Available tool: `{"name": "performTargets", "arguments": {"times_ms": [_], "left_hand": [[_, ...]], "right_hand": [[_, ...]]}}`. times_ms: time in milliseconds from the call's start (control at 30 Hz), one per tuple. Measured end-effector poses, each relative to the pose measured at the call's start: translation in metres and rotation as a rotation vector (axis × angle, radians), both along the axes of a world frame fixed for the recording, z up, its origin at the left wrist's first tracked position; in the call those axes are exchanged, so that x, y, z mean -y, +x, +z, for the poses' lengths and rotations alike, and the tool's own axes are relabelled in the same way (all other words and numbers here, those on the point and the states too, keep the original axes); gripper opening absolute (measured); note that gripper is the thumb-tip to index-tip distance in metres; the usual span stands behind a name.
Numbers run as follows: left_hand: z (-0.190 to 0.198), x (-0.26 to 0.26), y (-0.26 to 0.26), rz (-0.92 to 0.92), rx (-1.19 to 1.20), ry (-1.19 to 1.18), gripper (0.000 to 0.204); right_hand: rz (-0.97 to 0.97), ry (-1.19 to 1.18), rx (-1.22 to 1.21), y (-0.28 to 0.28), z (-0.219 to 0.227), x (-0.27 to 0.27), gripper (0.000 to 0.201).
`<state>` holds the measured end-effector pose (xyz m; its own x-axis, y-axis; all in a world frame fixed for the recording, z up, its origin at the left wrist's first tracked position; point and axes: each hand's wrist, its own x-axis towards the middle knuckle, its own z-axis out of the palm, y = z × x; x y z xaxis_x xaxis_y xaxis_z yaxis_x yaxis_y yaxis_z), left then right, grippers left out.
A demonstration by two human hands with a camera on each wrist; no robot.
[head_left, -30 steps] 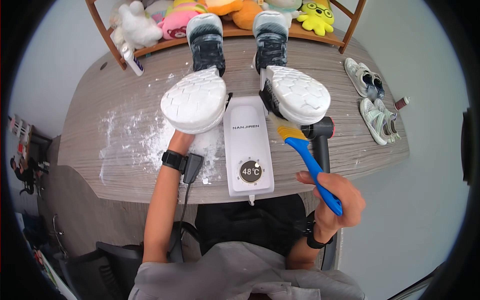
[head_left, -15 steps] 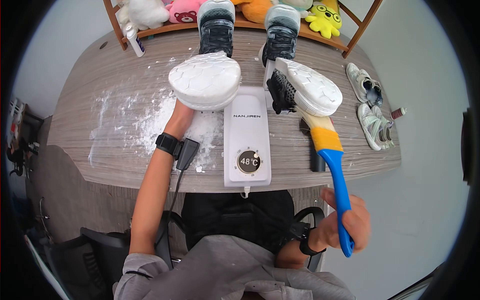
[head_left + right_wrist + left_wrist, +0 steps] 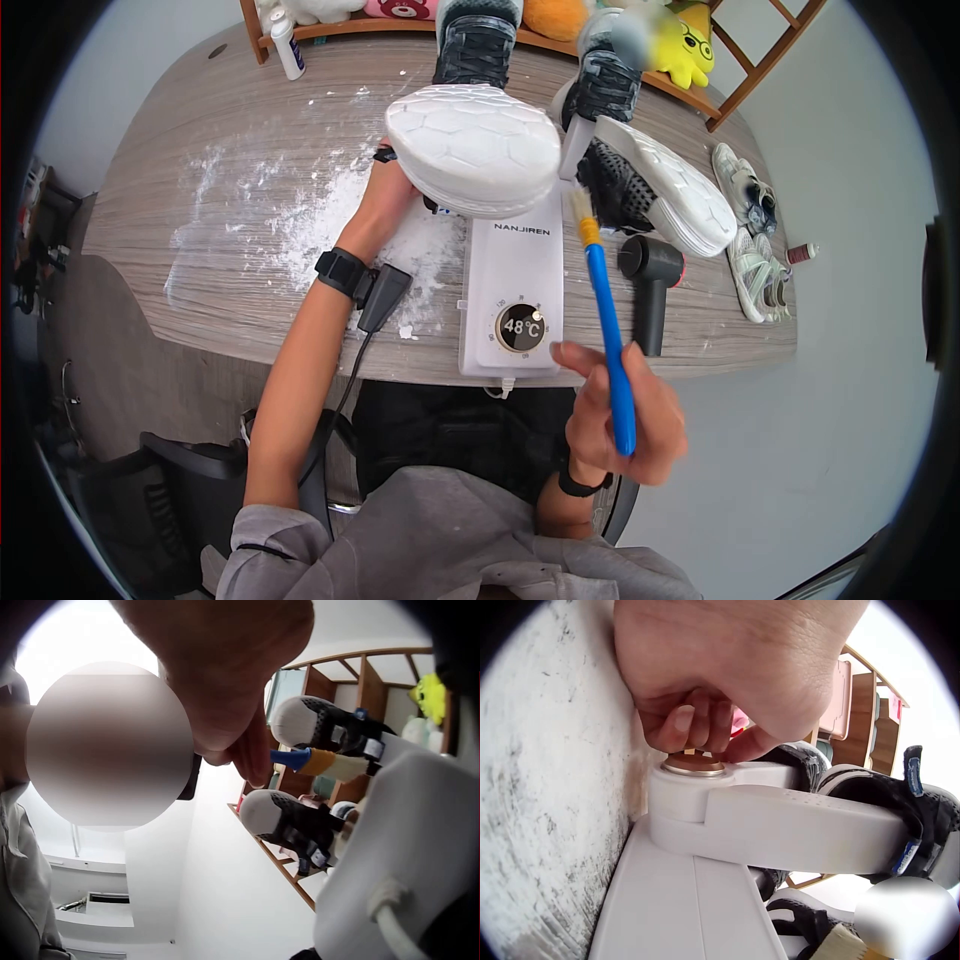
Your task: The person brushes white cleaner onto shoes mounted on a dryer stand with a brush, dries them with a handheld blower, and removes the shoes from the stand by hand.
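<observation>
1. Brush (image 3: 612, 350), in front of the dryer (image 3: 514, 275), its bristles just beside the right-hand shoe (image 3: 690, 200); I cannot tell whether they touch.
2. Right hand (image 3: 652, 420) holds the brush by its blue handle, one finger sticking out.
3. Left hand (image 3: 727, 660), fingers curled, pinches the copper knob (image 3: 694, 767) on the dryer.
4. Dryer reads 48°C; that shoe and its mate (image 3: 475, 150) sit on its arms.
5. Desk (image 3: 200, 335): white powder (image 3: 315, 220) to the left, black blower (image 3: 651, 300) to the right, small shoes (image 3: 752, 270) near the right edge.
</observation>
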<state>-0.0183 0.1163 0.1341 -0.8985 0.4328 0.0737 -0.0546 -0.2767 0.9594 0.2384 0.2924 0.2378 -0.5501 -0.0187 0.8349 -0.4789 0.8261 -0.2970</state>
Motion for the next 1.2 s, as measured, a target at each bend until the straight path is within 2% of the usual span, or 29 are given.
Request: {"name": "performTargets", "arguments": {"times_ms": [67,100,133,200,267,400,467,500,533,600,667,700,733,800,867,933,1000,1067,1200], "left_hand": [[-0.002,0.001,-0.005,-0.041,0.026,0.057,0.030],[-0.002,0.001,-0.008,-0.062,0.037,0.085,0.029],[-0.001,0.002,-0.008,-0.084,0.049,0.113,0.029],[-0.002,-0.004,-0.006,-0.103,0.062,0.148,0.029],[0.006,-0.024,0.004,0.208,0.103,-0.021,0.024],[-0.001,-0.021,0.005,0.225,0.075,0.018,0.024],[0.004,-0.021,0.004,0.178,0.110,0.013,0.022],[0.000,-0.021,0.002,0.173,0.134,0.041,0.020],[0.006,-0.022,0.008,0.177,0.129,0.045,0.020],[0.021,-0.023,0.023,0.325,0.001,-0.086,0.019],[0.018,-0.022,0.023,0.337,-0.053,-0.133,0.019],[0.014,-0.023,0.020,0.301,-0.022,-0.038,0.019],[0.011,-0.025,0.017,0.266,0.008,0.057,0.019],[0.002,-0.024,0.010,0.244,0.013,0.071,0.019],[0.005,-0.022,0.009,0.224,0.024,0.080,0.019],[0.005,-0.023,0.012,0.221,0.035,0.073,0.019],[0.005,-0.023,0.013,0.226,0.014,0.068,0.019],[0.006,-0.023,0.012,0.229,-0.010,0.064,0.018],[-0.001,-0.023,0.007,0.225,-0.015,0.082,0.017]], "right_hand": [[-0.043,-0.110,-0.156,-0.011,-0.016,-0.001,0.030],[0.084,-0.125,-0.269,-0.013,-0.022,-0.010,0.037],[0.088,-0.121,-0.267,-0.010,-0.022,-0.012,0.037],[0.022,-0.087,-0.370,0.000,-0.023,-0.013,0.043],[-0.008,-0.080,-0.416,0.005,-0.022,-0.011,0.040],[-0.352,-0.142,-0.543,0.012,-0.021,0.010,0.038],[-0.526,-0.178,-0.609,0.013,-0.021,0.025,0.040],[-0.408,-0.227,-0.589,0.010,-0.021,0.035,0.045],[-0.402,-0.227,-0.593,0.010,-0.015,0.034,0.045],[-0.037,-0.034,-0.195,0.008,-0.001,0.031,0.030],[0.012,-0.055,-0.106,-0.006,0.008,0.033,0.023],[0.059,-0.076,-0.016,-0.015,0.012,0.034,0.020],[0.059,-0.070,-0.022,-0.025,0.011,0.036,0.020],[-0.056,-0.193,-0.160,-0.045,0.004,0.044,0.043],[-0.099,-0.218,-0.164,-0.054,0.005,0.048,0.042],[-0.170,-0.264,-0.053,-0.059,0.007,0.050,0.040],[-0.170,-0.267,-0.061,-0.066,0.004,0.050,0.040],[-0.173,-0.378,-0.090,-0.075,0.000,0.050,0.040],[-0.184,-0.304,-0.042,-0.080,0.004,0.046,0.040]]}}
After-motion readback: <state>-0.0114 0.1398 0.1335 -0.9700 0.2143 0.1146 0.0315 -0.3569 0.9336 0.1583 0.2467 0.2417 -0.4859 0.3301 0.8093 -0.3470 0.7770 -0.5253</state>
